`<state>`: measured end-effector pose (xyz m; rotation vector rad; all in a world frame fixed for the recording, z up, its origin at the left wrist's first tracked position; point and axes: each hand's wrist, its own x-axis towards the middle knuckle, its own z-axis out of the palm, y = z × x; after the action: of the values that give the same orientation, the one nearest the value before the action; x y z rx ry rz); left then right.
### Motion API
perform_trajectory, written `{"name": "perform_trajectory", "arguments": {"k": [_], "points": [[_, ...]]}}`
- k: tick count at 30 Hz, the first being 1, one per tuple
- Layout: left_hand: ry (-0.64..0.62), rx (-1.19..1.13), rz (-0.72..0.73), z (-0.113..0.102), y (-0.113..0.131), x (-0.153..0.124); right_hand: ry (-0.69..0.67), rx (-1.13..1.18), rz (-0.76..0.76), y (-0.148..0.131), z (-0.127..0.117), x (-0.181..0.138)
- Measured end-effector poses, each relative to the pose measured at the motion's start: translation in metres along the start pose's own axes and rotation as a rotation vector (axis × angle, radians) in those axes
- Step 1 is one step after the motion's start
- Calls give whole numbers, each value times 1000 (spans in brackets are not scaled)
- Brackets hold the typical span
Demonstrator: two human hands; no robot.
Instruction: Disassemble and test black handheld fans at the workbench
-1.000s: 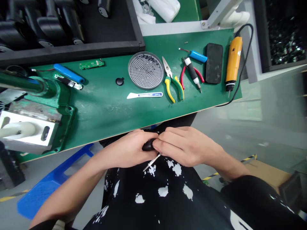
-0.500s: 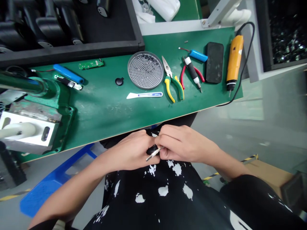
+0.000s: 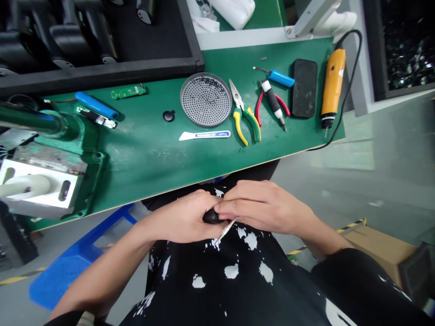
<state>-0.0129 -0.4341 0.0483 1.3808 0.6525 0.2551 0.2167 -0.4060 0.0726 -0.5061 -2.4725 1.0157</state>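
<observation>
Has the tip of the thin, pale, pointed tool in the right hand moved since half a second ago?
Yes. The thin, pale, pointed tool has its tip farther right and farther from the front edge of the green bench.

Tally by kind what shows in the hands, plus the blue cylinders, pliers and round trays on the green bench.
Dark part in left hand: 1
Slender tool in right hand: 1
Blue cylinders: 2
Pliers: 2
Round tray: 1
Total: 7

The right hand point(image 3: 267, 203) could go over the near edge of the table point(image 3: 146, 167) between the big machine point(image 3: 47, 156) on the left and the pliers point(image 3: 241, 107) on the right, but farther back the white scraper point(image 3: 205, 135) and round tray point(image 3: 205, 107) block it.
</observation>
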Motion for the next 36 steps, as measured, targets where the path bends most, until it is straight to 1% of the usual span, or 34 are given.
{"name": "perform_trajectory", "arguments": {"k": [4, 7, 10, 14, 16, 18, 21, 23, 25, 28, 32, 36], "points": [[-55, 48, -25, 0, 2, 2, -49, -119, -18, -4, -3, -2], [-81, 46, -56, -1, 2, 2, -81, -140, -26, -7, -5, -1], [-82, 29, -80, -2, 1, 3, -97, -150, -18, -10, -7, 0], [-81, 27, -83, -5, 2, 5, -153, -172, 35, -10, -5, -1], [-96, 24, -56, -6, 4, 6, -161, -130, 78, -8, -3, -1], [-100, -30, -34, -6, 8, 6, -92, 0, 112, -5, -2, 0], [-89, -175, -27, -7, 13, 5, 115, 222, 143, -2, 0, 3], [-74, -221, -7, -8, 14, 3, 208, 248, 132, -2, 0, 4], [-48, -204, 9, -8, 15, 2, 225, 189, 102, -3, 0, 5], [-15, -131, 1, -9, 14, 2, 200, 36, 28, -7, -2, 3], [22, -64, -18, -9, 15, 2, 84, -204, -77, -13, -12, 3], [23, -27, -33, -8, 15, 3, -13, -320, -69, -19, -19, 7]]}}
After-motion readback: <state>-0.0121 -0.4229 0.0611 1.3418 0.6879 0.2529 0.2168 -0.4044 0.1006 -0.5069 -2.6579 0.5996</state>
